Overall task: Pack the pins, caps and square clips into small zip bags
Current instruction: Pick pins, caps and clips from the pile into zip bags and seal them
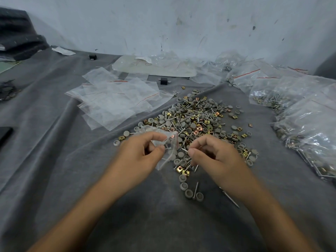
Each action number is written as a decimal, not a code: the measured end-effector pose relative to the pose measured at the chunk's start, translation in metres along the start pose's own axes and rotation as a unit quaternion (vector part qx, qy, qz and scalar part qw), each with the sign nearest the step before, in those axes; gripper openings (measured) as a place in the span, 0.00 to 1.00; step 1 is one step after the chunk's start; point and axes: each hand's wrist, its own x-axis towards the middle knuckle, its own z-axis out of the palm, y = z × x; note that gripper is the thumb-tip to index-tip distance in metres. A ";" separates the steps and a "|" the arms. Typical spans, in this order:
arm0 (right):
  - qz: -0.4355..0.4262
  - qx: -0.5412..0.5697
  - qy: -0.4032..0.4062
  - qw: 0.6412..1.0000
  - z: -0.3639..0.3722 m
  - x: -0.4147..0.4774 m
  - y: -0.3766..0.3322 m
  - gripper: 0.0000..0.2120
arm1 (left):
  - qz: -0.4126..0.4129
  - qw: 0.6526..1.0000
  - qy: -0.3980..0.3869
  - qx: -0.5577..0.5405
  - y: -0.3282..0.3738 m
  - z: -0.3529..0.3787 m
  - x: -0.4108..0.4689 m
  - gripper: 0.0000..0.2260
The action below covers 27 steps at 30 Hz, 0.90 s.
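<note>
A heap of grey round caps, thin metal pins and brass square clips lies on the grey cloth in the middle. My left hand pinches a small clear zip bag with a red strip, held just above the near edge of the heap; a few grey caps show through it. My right hand is beside the bag's mouth with fingers curled, thumb and forefinger pinched together on what looks like a thin pin; the piece is too small to see clearly.
A loose stack of flat zip bags lies left of the heap. Filled bags pile up along the right side. A large clear bag and two small black blocks sit near the wall. Stray caps and pins lie near me.
</note>
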 end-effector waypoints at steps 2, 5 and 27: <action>0.008 0.066 0.001 0.998 0.010 0.003 -0.002 0.04 | -0.001 1.000 -0.013 0.000 0.000 0.001 0.000 0.08; 0.060 0.174 -0.003 0.983 0.022 0.006 -0.003 0.04 | 0.001 1.000 -0.015 -0.003 -0.001 0.000 0.000 0.08; -0.108 -0.285 -0.151 0.940 0.062 -0.010 -0.007 0.30 | 0.006 0.999 0.038 0.002 0.006 -0.007 0.003 0.07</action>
